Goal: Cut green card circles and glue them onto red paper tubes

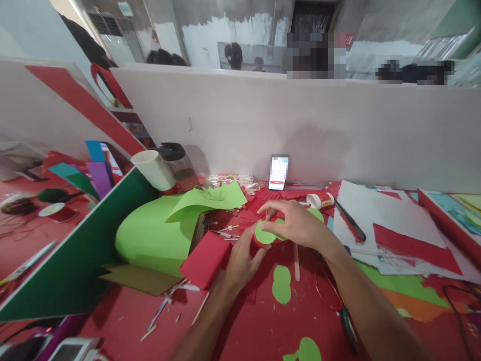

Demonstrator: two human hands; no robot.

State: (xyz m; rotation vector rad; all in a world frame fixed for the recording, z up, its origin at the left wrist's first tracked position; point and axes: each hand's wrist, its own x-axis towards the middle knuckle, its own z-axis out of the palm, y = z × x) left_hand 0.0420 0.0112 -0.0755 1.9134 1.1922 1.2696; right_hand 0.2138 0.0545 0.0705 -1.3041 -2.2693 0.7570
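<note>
A green paper cutout [265, 233] with a rounded end lies over a small red round piece [258, 242], whose lower part is mostly hidden. My left hand [243, 253] curls around the near left side of that red piece, thumb and fingers against its edge. From the right, my right hand [291, 223] reaches over with bent fingers, its fingertips pressed on the cutout. Just below on the red table lies a loose green figure-eight cutout [281, 285]. Another green cutout [309, 349] shows at the bottom edge. A flat wooden stick [296, 263] rests beneath my right wrist.
Rolled green paper [154, 235] and a red box-like piece [206, 258] lie to the left. A phone [278, 172] leans against the white partition [233, 120]. To the right are a glue bottle [320, 200], a black-handled tool [350, 220] and white sheets [387, 215].
</note>
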